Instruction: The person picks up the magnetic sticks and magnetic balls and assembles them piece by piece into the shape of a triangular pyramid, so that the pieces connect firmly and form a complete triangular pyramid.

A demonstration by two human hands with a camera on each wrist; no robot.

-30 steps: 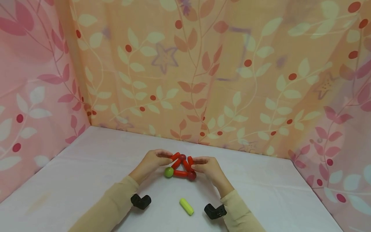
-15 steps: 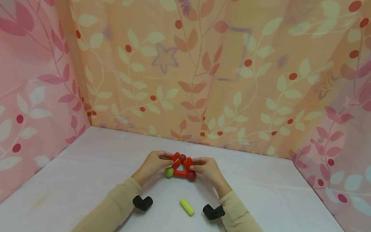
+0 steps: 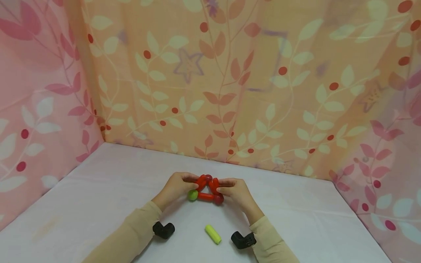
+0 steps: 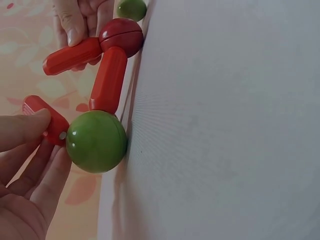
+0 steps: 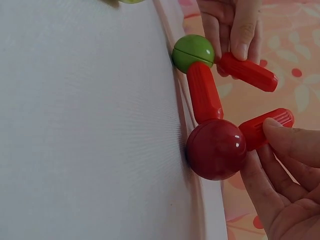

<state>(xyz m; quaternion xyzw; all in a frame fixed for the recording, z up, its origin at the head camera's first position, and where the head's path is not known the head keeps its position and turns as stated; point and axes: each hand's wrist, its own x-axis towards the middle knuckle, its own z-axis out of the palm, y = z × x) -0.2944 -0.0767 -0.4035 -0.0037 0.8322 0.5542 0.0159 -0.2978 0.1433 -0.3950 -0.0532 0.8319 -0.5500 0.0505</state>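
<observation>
Rod lower, ball contact wrist-view only.

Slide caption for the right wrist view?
Right hand pinches a red rod by a dark red ball; left hand and green ball beyond.

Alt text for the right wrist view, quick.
Right hand pinches a red rod at a dark red ball. A second red rod links that ball to a green ball, where the left hand grips a third rod.
</observation>
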